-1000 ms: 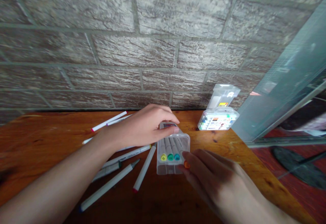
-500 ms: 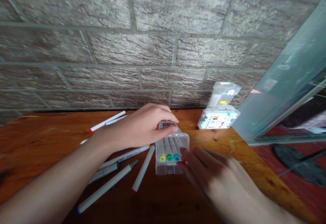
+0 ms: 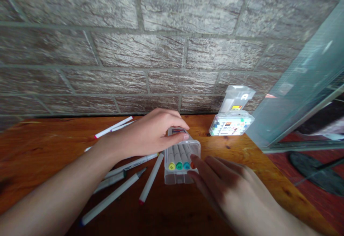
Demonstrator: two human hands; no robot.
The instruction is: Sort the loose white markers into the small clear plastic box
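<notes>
Orange is the end of one marker point(image 3: 192, 165), which the index finger of the right hand point(image 3: 228, 182) touches at the right side of a clear plastic case point(image 3: 175, 177); the thumb of this hand is just below the end, and one cannot tell whether the two are pinching it. Left hand point(image 3: 154, 134) lies bent over the far part of the case with its thumb upon it, but its other fingers are partly hidden, so a firm grip cannot be confirmed. Inside the case, beside the orange end, three markers point(image 3: 179, 165) lie in a row with yellow, green and blue ends towards the person. To the left of the case, several loose white markers point(image 3: 110, 198) are spread on the wooden bench point(image 3: 215, 211), some partly behind the left arm. Well apart, near the right far edge, stands a second case point(image 3: 231, 124) filled with markers, and behind it a taller clear container point(image 3: 232, 100). A brick wall point(image 3: 161, 49) rises behind the bench.
</notes>
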